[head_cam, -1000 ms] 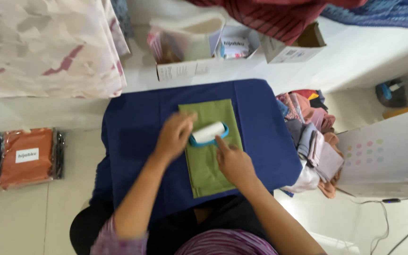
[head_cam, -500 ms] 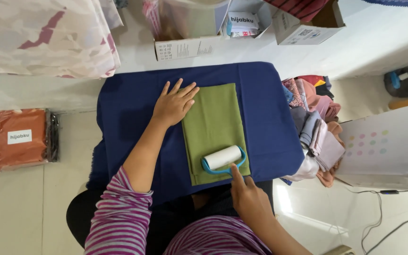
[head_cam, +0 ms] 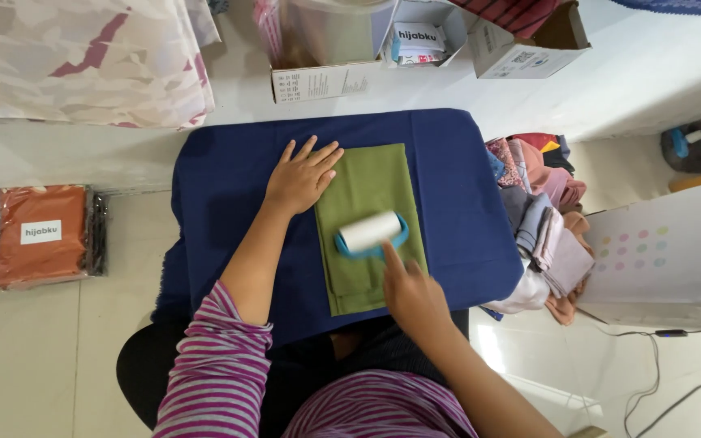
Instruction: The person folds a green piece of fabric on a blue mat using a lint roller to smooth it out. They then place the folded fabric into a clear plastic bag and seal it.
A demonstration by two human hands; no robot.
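Head view: lint roller (head_cam: 371, 233) on green cloth (head_cam: 369, 227), mid blue surface (head_cam: 221, 186); right fingers (head_cam: 392, 258) gripping its handle, left hand (head_cam: 300, 177) flat, fingers spread, pinning cloth's edge. Risk: cloth bunches if pinning slackens.

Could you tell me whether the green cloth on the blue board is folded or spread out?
Folded: the green cloth lies as a narrow rectangle with layered edges at its near end.

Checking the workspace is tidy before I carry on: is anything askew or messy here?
On the blue board, nothing: the green cloth lies flat and square under the lint roller. The odd spot is the heap of folded cloths slumping unevenly on the right.
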